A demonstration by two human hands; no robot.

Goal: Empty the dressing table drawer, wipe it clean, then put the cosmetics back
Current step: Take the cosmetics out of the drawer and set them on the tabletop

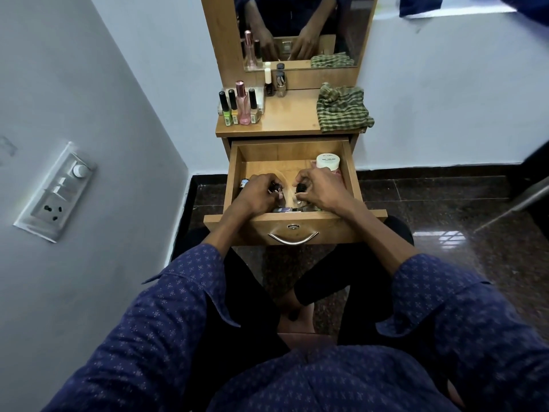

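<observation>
Two hands in drawer point(234, 173): left point(261, 194), right point(319, 188) each pinch one bottle.

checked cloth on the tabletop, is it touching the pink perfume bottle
Apart. The head view shows the checked cloth bunched at the tabletop's right end and the pink perfume bottle at the left, bare wood between them.

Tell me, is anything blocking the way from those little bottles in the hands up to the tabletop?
Nothing visible does. The left hand and right hand each grip a small dark-capped bottle inside the open drawer. The bare tabletop lies between the row of bottles and the checked cloth.
</observation>
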